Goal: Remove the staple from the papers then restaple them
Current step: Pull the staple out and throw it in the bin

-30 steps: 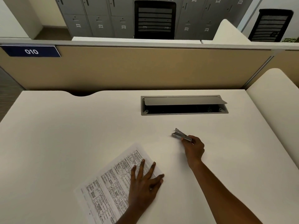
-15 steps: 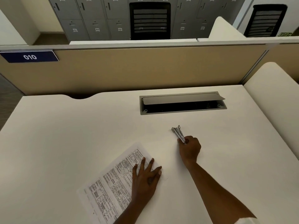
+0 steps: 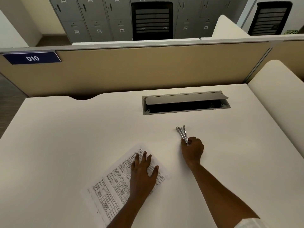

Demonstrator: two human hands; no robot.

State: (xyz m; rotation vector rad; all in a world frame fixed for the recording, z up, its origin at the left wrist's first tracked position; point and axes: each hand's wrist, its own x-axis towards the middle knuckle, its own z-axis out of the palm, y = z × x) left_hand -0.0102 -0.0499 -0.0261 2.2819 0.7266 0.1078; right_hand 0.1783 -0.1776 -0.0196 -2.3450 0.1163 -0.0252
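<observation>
Cable hatch [image 3: 185, 99] beyond stapler [image 3: 182, 133]; divider [image 3: 148, 69] behind desk [image 3: 79, 129]

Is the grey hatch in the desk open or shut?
Open: the hatch has its lid tilted up, and the dark inside shows under it.

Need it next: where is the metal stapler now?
Head view: the metal stapler is in the right hand, right of the papers, nearer than the desk's cable hatch.
</observation>
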